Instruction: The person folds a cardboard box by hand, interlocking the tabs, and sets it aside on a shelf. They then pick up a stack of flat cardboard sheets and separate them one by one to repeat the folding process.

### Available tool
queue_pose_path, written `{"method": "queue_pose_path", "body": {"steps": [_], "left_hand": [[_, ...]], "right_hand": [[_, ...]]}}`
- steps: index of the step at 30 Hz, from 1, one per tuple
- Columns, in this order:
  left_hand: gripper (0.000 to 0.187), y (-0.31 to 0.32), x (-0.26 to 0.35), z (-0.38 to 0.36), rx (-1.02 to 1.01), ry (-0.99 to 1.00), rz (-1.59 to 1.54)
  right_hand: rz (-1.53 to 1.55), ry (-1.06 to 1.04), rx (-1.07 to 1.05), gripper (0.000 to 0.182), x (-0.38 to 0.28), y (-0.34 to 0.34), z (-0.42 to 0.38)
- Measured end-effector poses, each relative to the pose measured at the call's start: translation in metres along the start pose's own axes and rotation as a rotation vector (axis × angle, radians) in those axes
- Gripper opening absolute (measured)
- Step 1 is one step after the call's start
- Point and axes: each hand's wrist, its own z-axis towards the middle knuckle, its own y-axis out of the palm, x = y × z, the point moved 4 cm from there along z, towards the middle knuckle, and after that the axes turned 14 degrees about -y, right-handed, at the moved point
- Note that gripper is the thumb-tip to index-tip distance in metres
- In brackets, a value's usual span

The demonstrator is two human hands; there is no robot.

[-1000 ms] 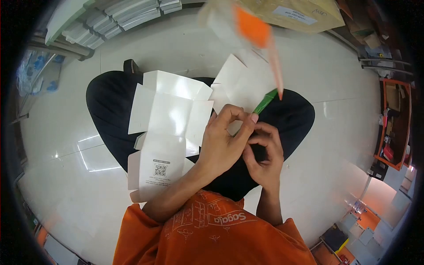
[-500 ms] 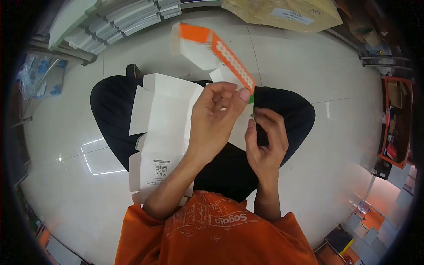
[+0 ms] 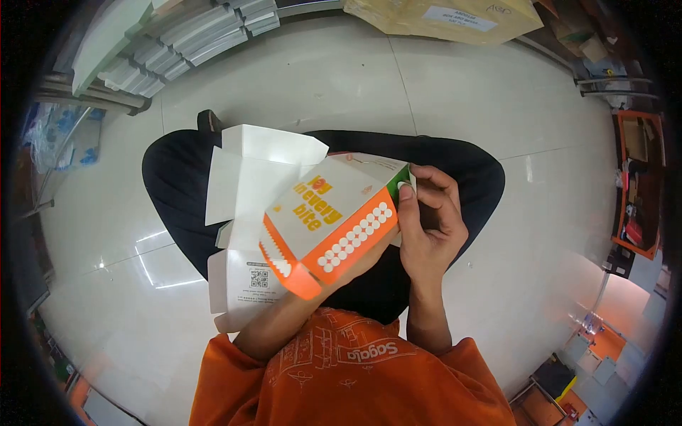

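A white and orange carton (image 3: pixel 316 206) with yellow lettering lies tilted over my lap, its printed side up. My right hand (image 3: pixel 432 213) pinches its green corner between thumb and fingers. The carton covers most of my left hand (image 3: pixel 366 266); its fingers are hidden beneath. Behind the carton, an unfolded white box sheet (image 3: pixel 238 206) with a QR code rests on my leg and lap at the left.
Stacks of flat white material (image 3: pixel 192 42) stand on a rack at the upper left. A yellow package (image 3: pixel 447 18) with a label is at the top. An orange shelf unit (image 3: pixel 637 184) is at the right. Tiled floor surrounds my crossed legs.
The carton has swung down towards me and now shows its lettered side. My left hand has gone from in front of it to beneath it. The right hand still pinches its corner.
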Motion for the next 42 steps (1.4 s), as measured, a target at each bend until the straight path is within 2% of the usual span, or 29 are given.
{"method": "queue_pose_path", "body": {"steps": [2,3,4,6,7,9,15,27,29,32,36,42], "left_hand": [[0.040,-0.001,-0.007,0.000,-0.109,-0.041,-0.080],[0.037,-0.004,-0.006,-0.002,-0.168,-0.159,-0.054],[0.037,0.001,-0.023,-0.008,-0.169,-0.158,-0.052],[0.025,0.017,-0.076,-0.024,-0.125,-0.270,-0.444],[0.025,0.018,-0.080,-0.026,-0.124,-0.270,-0.443],[0.029,0.021,-0.085,-0.029,-0.177,-0.342,-0.174],[0.029,0.015,-0.070,-0.025,-0.174,-0.279,-0.114],[0.030,0.015,-0.064,-0.022,-0.194,-0.256,-0.125],[0.030,0.014,-0.065,-0.022,-0.199,-0.252,-0.122],[0.030,0.015,-0.064,-0.021,-0.206,-0.246,-0.133],[0.030,0.017,-0.060,-0.020,-0.211,-0.234,-0.152],[0.030,0.015,-0.050,-0.019,-0.221,-0.204,-0.182]], "right_hand": [[-0.066,-0.086,-0.086,0.009,-0.004,-0.004,0.004],[-0.067,-0.085,-0.083,0.009,-0.004,-0.006,0.004],[-0.021,-0.091,-0.098,0.010,-0.002,-0.006,0.003],[0.025,-0.095,-0.114,0.011,0.000,-0.008,0.002],[0.022,-0.145,-0.146,0.011,-0.001,-0.009,0.003],[0.020,-0.194,-0.177,0.012,-0.002,-0.007,0.003],[0.073,-0.155,-0.106,0.013,0.003,-0.005,-0.002],[0.094,-0.228,-0.213,0.011,0.008,-0.011,-0.001],[-0.192,-0.347,-0.345,0.013,0.000,-0.011,0.001],[-0.313,-0.341,-0.369,0.017,-0.009,-0.008,-0.004],[-0.082,-0.196,-0.181,0.008,-0.003,-0.017,-0.013],[0.101,-0.150,-0.274,0.012,0.000,-0.024,-0.019]]}}
